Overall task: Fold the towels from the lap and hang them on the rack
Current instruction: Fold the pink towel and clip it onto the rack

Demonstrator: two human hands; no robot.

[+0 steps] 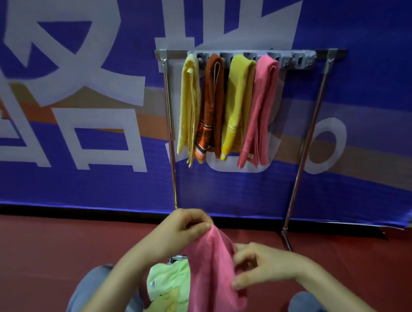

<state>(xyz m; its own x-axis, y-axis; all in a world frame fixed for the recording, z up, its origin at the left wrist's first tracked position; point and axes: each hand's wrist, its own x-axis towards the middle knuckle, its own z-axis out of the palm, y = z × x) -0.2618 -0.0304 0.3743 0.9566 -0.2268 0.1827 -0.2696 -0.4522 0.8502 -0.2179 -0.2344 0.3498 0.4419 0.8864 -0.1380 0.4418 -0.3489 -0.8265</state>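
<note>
A pink towel (211, 272) hangs in front of me, lifted off my lap. My left hand (186, 226) pinches its top corner. Lower down, my right hand (257, 263) grips its right edge between thumb and fingers. Light green and pale yellow towels (167, 281) lie bunched on my lap behind it. Ahead stands the metal rack (248, 52), with several folded towels over its top bar: a pale yellow towel (189, 105), a brown towel (212, 102), a mustard towel (238, 101) and a pink hung towel (261, 107).
A blue banner (82, 113) with large white characters covers the wall behind the rack. The right part of the rack bar (325, 51) carries no towel. The floor (51, 245) is dark red. My knees in grey trousers (88, 295) frame the lap.
</note>
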